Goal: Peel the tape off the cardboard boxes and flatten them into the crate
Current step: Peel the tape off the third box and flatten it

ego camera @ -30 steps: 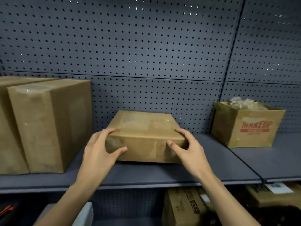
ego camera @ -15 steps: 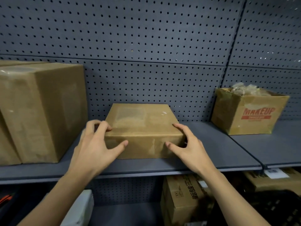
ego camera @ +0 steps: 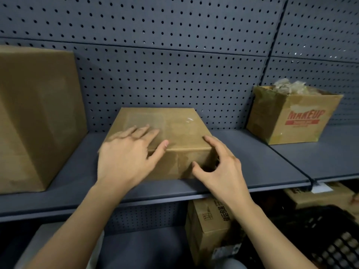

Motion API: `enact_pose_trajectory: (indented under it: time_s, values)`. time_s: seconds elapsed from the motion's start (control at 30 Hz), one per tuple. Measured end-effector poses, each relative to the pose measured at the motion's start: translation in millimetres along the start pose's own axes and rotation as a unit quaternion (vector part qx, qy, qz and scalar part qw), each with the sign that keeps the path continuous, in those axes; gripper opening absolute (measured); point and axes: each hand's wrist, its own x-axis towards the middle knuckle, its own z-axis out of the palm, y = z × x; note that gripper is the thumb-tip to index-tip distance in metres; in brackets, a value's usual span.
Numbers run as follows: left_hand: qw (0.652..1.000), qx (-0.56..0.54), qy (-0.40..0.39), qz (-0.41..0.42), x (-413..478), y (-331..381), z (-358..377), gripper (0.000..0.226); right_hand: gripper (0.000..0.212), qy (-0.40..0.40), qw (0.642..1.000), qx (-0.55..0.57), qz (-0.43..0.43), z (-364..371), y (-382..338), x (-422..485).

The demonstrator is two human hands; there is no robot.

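Note:
A low, flat brown cardboard box (ego camera: pixel 180 131), taped shut, sits in the middle of the grey shelf (ego camera: pixel 252 164). My left hand (ego camera: pixel 126 154) lies on the box's top near the left front corner, fingers spread and fairly straight, thumb along the front edge. My right hand (ego camera: pixel 219 167) is at the right front corner: its fingers curl over the top edge and down the right side, and its thumb presses the front face. Clear tape glints on the top of the box.
A tall sealed cardboard box (ego camera: pixel 37 117) stands at the left of the shelf. An open box marked MAKEUP (ego camera: pixel 291 115), stuffed with crumpled tape, is at the right. Below the shelf are a printed carton (ego camera: pixel 209 228) and a black crate (ego camera: pixel 326 239). Pegboard backs the shelf.
My left hand has slid up from the box's left front corner onto its top. The view has drawn closer and lower; my right hand stays at the right corner.

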Motion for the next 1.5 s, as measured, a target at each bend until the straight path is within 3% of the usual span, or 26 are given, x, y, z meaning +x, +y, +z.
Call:
enact_pose_trajectory:
  time_s: [0.37, 0.73, 1.13, 1.33, 1.5]
  values:
    - [0.999, -0.004, 0.031, -0.04, 1.9, 5.1, 3.4, 0.057, 0.06, 0.072, 0.995, 0.057, 0.032, 8.4, -1.3, -0.7]
    - [0.996, -0.015, 0.069, -0.063, 2.4, 7.2, 7.7, 0.051, 0.057, 0.083, 0.991, 0.082, 0.059, 10.3, -5.3, -3.9]
    - [0.994, -0.026, 0.099, -0.046, 1.8, 6.3, 10.3, 0.053, 0.056, 0.079, 0.994, 0.074, 0.031, 7.9, -3.3, -8.1]
    - [0.99, -0.025, 0.129, -0.045, 1.0, 6.8, 11.4, 0.05, 0.067, 0.06, 0.996, 0.071, 0.007, 10.5, 1.8, -9.9]
    - [0.989, -0.023, 0.142, -0.044, 0.6, 5.9, 14.0, 0.051, 0.061, 0.056, 0.994, 0.097, -0.002, 9.4, 8.2, -7.8]
